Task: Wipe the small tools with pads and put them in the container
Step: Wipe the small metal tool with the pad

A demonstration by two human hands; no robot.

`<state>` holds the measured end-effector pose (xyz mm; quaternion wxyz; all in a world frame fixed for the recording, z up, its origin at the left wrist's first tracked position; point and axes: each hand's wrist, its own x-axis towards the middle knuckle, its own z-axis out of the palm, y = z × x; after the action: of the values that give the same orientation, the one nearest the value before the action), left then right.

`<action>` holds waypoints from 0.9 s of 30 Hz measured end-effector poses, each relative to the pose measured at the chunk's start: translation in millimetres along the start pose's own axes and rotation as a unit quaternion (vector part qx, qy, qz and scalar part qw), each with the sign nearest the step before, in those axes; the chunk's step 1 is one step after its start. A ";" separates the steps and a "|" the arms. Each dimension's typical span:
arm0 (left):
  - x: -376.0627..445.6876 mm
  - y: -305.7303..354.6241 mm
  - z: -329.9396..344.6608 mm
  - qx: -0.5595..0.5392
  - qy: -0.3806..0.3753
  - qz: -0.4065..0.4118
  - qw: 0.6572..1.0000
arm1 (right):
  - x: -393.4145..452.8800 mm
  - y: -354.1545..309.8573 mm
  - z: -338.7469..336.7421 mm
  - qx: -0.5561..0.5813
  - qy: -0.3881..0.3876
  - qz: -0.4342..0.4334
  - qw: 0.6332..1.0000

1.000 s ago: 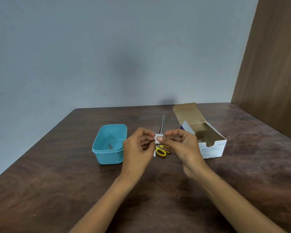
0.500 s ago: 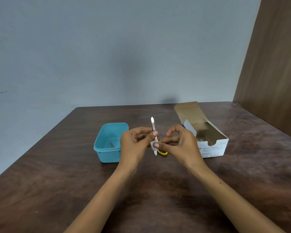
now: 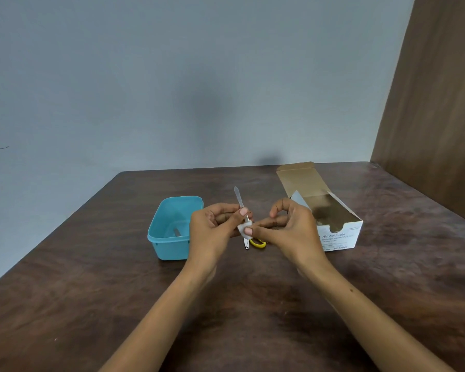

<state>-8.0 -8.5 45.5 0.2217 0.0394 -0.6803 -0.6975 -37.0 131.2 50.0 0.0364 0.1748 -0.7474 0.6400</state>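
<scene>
Left hand (image 3: pixel 212 229) pinches slim metal tool (image 3: pixel 239 201) upright; right hand (image 3: pixel 287 232) presses white pad (image 3: pixel 244 229) against it, above table (image 3: pixel 91 304), beside teal container (image 3: pixel 172 232).

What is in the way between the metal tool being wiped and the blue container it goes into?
Nothing visible blocks it. The metal tool is held in the left hand, with the right hand wiping it with the pad. The blue container sits open just left, with no lid.

Both forearms bare to frame edge, no sleeves, left hand (image 3: pixel 212 229) and right hand (image 3: pixel 287 232) ungloved, nails short.
</scene>
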 end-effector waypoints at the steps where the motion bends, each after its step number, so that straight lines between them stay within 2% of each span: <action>1: 0.8 0.2 -0.9 -0.005 0.006 0.001 1.000 | -0.6 -0.8 0.3 -0.017 -0.005 0.003 1.000; 5: 1.6 0.7 -4.2 -0.029 0.011 -0.009 0.999 | -1.3 -2.0 1.1 -0.042 -0.005 -0.001 0.999; 18: 0.2 -2.7 -4.7 0.004 -0.030 -0.006 1.000 | -3.6 -3.2 1.3 -0.025 0.042 -0.040 0.998; 23: -2.5 -4.2 -0.1 0.002 -0.061 0.001 0.998 | 0.2 -2.2 -0.6 0.031 0.067 -0.035 0.997; 27: -2.4 -3.7 -2.4 -0.003 -0.094 -0.023 0.995 | 3.9 -1.4 -3.7 0.102 0.064 0.010 0.993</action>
<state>-5.9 -9.9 41.1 0.1411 -0.0111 -0.6949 -0.7051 -40.8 133.7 53.1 0.0597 0.1292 -0.6759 0.7231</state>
